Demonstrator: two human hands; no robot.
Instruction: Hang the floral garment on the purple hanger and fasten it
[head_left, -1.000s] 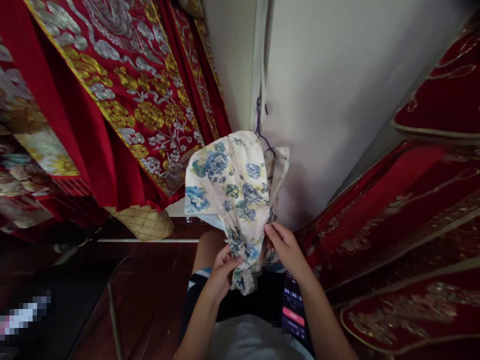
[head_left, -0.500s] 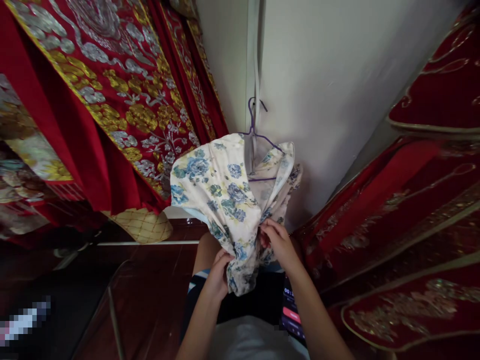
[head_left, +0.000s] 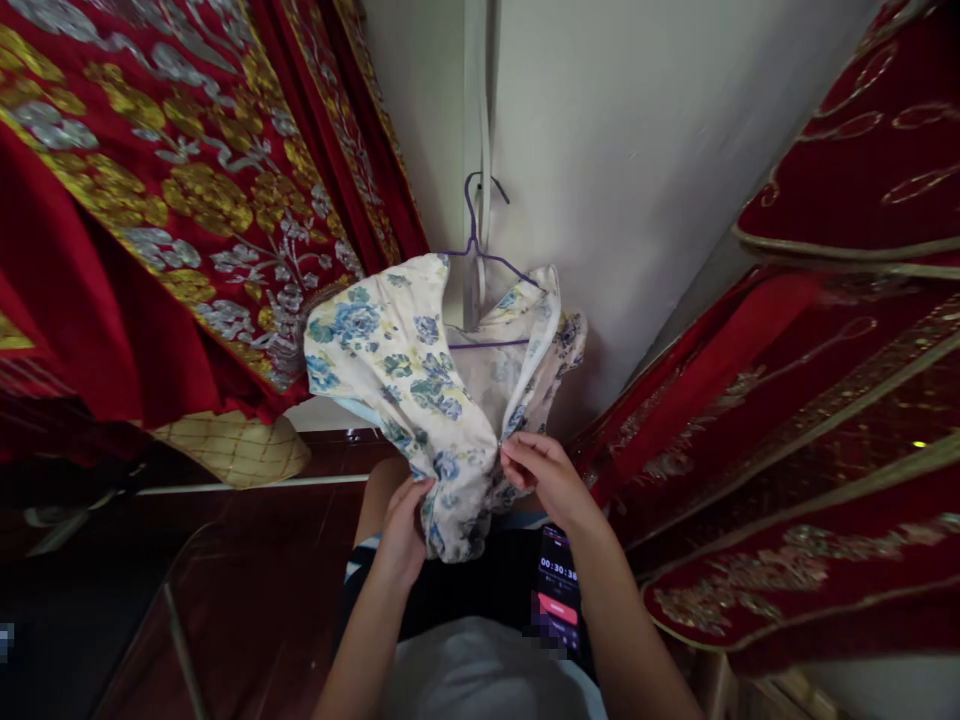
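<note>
A cream blouse with blue flowers (head_left: 420, 375) hangs on a purple wire hanger (head_left: 474, 245), its front parted in a V at the neck. My left hand (head_left: 407, 520) grips the blouse's lower left side, fingertips partly behind the fabric. With thumb and fingers pinched, my right hand (head_left: 544, 470) holds the front edge at the bottom of the V opening. The lower hem bunches between my two hands, above my lap.
Red embroidered cloth (head_left: 217, 200) drapes at the left, and more red beaded cloth (head_left: 787, 400) hangs on the right. A pale wall (head_left: 600, 150) stands behind the hanger. On my lap lies a lit phone (head_left: 556, 590) showing a timer.
The view has shifted right, so the blouse and hands appear farther left. The right hand has drawn the front edge slightly outward, and the V opening looks wider. More of the phone shows.
</note>
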